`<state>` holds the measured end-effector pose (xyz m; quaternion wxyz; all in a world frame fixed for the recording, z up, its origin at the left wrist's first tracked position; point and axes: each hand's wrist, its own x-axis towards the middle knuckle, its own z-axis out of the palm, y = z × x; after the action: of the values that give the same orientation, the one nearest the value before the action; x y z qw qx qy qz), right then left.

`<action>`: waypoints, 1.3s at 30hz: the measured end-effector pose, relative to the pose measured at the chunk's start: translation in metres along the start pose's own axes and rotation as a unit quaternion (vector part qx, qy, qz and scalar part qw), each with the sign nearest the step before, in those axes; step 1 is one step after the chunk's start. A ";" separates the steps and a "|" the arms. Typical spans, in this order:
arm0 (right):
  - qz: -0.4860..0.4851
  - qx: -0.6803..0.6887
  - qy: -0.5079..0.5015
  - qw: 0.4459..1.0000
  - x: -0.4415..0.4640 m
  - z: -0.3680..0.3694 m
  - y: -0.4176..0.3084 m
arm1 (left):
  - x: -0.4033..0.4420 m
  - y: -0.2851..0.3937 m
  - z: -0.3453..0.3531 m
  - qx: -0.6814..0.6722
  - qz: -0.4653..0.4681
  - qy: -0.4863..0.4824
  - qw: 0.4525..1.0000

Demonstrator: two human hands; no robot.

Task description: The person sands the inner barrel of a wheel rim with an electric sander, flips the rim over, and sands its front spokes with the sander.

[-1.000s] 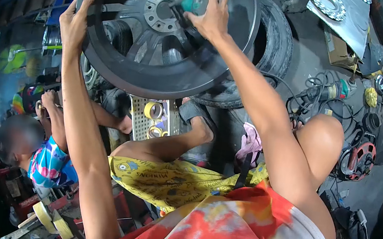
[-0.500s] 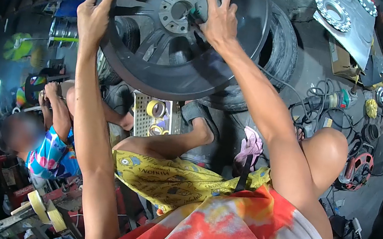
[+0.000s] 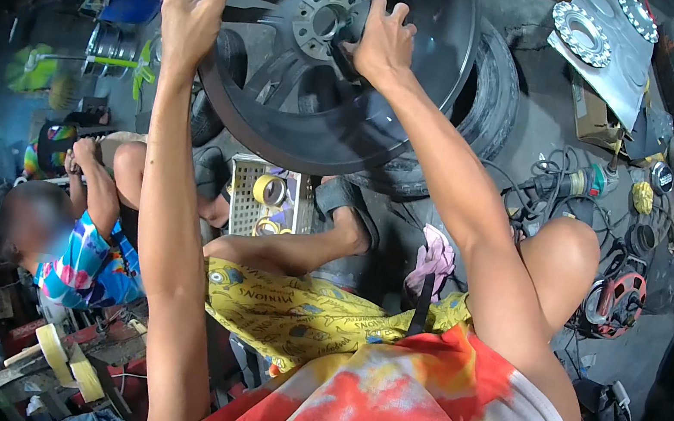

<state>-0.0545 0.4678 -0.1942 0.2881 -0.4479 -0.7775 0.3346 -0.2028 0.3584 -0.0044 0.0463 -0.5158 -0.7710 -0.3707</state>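
I see the wheel (image 3: 303, 42) far ahead, between my separated hands: left hand (image 3: 193, 19) clamping its left edge, right hand (image 3: 386, 48) nearer the hub (image 3: 313, 11), curled round a mostly hidden dark object (image 3: 343, 60).

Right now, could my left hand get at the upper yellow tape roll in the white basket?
Probably not without letting go: your left hand is holding the edge of the wheel. Nothing visible covers the tape roll in the basket, so a freed hand likely could.
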 end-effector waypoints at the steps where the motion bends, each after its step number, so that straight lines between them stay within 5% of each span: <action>1: -0.010 -0.008 0.014 1.000 -0.004 0.003 0.004 | 0.000 -0.001 0.000 0.001 -0.001 -0.001 1.000; 14: -0.271 -0.048 0.248 0.929 -0.003 0.036 0.030 | -0.002 0.007 0.002 0.013 0.017 -0.015 1.000; 21: -0.168 -0.054 0.195 0.965 -0.007 0.023 0.036 | 0.008 -0.009 0.002 -0.046 0.017 -0.014 0.999; 26: -0.022 0.077 0.149 0.986 -0.021 0.029 0.038 | 0.001 0.008 -0.001 -0.016 0.003 -0.023 1.000; 39: -0.098 0.127 0.195 0.968 0.004 0.040 0.031 | 0.003 0.000 -0.004 -0.003 -0.002 -0.009 1.000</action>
<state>-0.0699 0.4726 -0.2423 0.5201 -0.3856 -0.6977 0.3066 -0.2058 0.3583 0.0001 0.0373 -0.5178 -0.7710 -0.3688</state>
